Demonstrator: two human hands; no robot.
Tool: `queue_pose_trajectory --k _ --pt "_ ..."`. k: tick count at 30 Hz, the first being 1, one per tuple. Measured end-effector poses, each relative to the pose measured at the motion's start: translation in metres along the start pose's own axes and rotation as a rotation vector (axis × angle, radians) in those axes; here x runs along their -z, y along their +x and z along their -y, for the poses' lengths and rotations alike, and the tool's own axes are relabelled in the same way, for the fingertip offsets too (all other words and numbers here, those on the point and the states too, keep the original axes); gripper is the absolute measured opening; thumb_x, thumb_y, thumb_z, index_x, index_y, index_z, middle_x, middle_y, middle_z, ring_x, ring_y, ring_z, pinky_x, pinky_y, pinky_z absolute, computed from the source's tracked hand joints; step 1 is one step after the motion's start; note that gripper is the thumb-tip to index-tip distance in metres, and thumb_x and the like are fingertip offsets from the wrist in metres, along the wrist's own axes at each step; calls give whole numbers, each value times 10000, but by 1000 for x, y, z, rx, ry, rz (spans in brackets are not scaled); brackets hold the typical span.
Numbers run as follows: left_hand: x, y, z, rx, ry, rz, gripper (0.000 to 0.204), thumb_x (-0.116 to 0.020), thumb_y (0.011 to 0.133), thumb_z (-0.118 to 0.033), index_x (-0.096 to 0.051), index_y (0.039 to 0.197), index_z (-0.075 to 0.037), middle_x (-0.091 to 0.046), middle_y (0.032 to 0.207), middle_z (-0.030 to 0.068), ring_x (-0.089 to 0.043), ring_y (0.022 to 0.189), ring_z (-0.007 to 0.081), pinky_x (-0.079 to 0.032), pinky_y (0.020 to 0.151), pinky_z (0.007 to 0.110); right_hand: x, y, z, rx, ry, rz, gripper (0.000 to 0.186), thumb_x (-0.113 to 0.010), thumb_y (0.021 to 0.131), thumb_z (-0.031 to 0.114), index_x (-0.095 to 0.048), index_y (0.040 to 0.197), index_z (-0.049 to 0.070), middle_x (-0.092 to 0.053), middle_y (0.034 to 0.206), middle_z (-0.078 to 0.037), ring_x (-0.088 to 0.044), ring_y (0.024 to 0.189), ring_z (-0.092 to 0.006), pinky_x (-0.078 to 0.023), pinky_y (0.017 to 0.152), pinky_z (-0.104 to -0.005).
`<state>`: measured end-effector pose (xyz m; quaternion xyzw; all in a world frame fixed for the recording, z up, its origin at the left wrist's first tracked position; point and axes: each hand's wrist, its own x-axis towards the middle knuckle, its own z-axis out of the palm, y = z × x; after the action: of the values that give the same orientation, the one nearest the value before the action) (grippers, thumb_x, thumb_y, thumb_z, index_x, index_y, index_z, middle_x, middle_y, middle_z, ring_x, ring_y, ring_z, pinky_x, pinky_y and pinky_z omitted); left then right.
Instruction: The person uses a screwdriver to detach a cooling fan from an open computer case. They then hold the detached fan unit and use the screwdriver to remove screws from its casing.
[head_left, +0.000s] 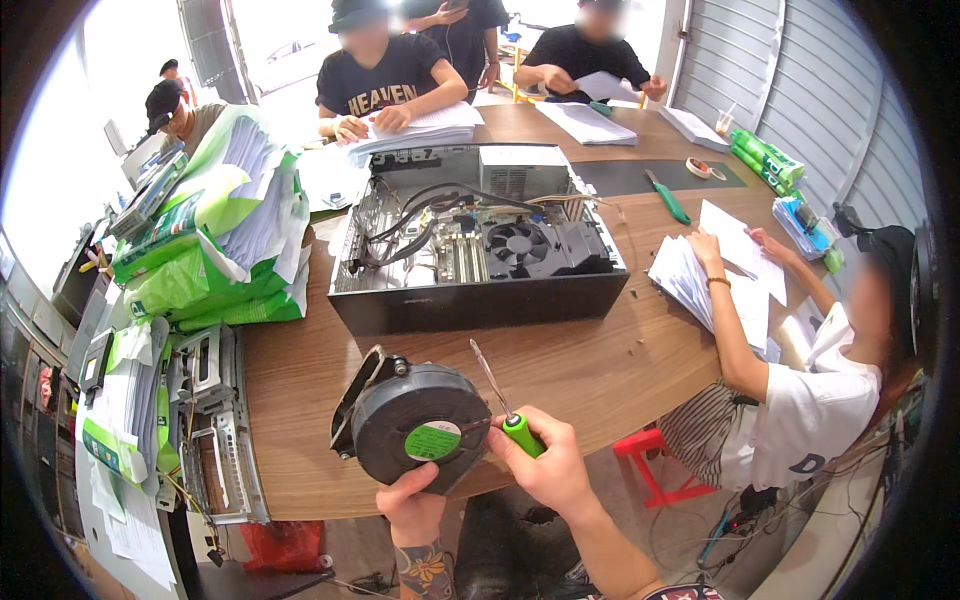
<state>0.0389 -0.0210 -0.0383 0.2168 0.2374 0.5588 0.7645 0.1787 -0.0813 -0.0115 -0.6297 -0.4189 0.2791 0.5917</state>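
My left hand (pixel 413 505) holds a black round blower fan (pixel 412 424) with a green centre label from below, lifted over the near edge of the wooden table (pixel 560 365). My right hand (pixel 545 462) grips a green-handled screwdriver (pixel 505 397), its thin shaft pointing up and away beside the fan's right side. Behind them lies an opened black desktop computer case (pixel 478 250), with cables, a board and a cooler fan showing inside.
Green-wrapped paper reams (pixel 215 240) pile up at the left, with metal case parts (pixel 210 420) below them. A person at the right sorts a paper stack (pixel 690 280); others sort papers at the far end. A red stool (pixel 655 470) stands under the table. Another green screwdriver (pixel 668 198) lies beyond the case.
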Motion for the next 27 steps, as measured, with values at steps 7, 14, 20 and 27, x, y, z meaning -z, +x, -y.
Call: queue_pose_trajectory --k 7,14,20,27 --pt "6 -2 -1 40 -48 45 617 -567 670 49 -540 1285 9 -606 1227 146 -565 1164 313 -451 1027 432 -1 0 4 -26 119 -45 154 -735 851 122 -657 874 -9 -644 799 -74 -571 723 -107 -460 665 -268" --pt "4 -2 3 -16 63 -62 664 -573 610 -57 -539 1271 -1 -606 1199 161 -567 1136 356 -457 1025 487 -2 2 2 66 -52 -78 162 -722 841 102 -623 812 -23 -576 716 -109 -516 623 -163 -422 588 -317" --pt "9 -2 5 -21 82 -80 665 -581 619 -30 -536 1282 -5 -603 1214 163 -558 1156 363 -449 1030 499 -4 0 3 40 -54 -93 155 -713 835 92 -616 804 -24 -572 706 -124 -528 616 -184 -427 582 -323" --pt "10 -2 6 -13 96 -62 656 -590 622 -16 -545 1277 -7 -608 1217 157 -568 1143 354 -454 1024 482 -4 2 -1 127 -97 -142 117 -682 857 82 -640 827 -23 -572 712 -49 -497 644 -96 -402 577 -269"
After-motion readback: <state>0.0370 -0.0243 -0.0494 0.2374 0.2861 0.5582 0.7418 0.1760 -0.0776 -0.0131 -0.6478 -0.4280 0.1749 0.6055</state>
